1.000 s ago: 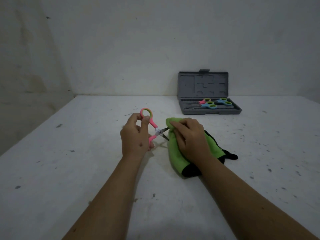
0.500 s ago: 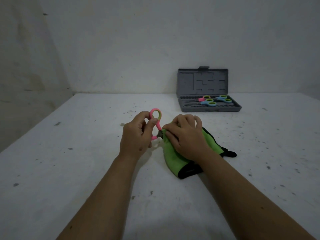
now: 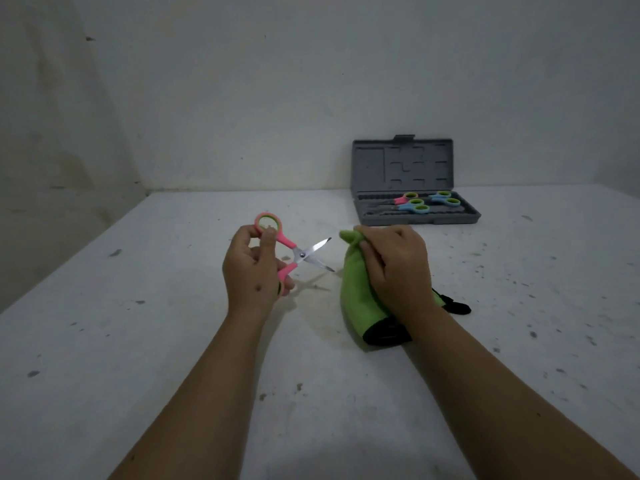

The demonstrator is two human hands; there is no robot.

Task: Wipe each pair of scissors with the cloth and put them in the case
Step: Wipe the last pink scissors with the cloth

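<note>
My left hand holds a small pair of pink scissors by the handles, blades spread open and pointing right, a little above the table. My right hand grips a bunched green cloth with black trim that rests on the table; its top corner sticks up just right of the blade tips, with a small gap between them. Further back at the right stands an open grey case, lid upright, with several pink and blue scissors lying in its tray.
The white table is speckled with dark spots and runs to a wall behind the case. Its left edge slants along the left side of the view.
The scissor blades were buried in the cloth half a second ago; they have now pulled out to the left and stand spread open, apart from the cloth.
</note>
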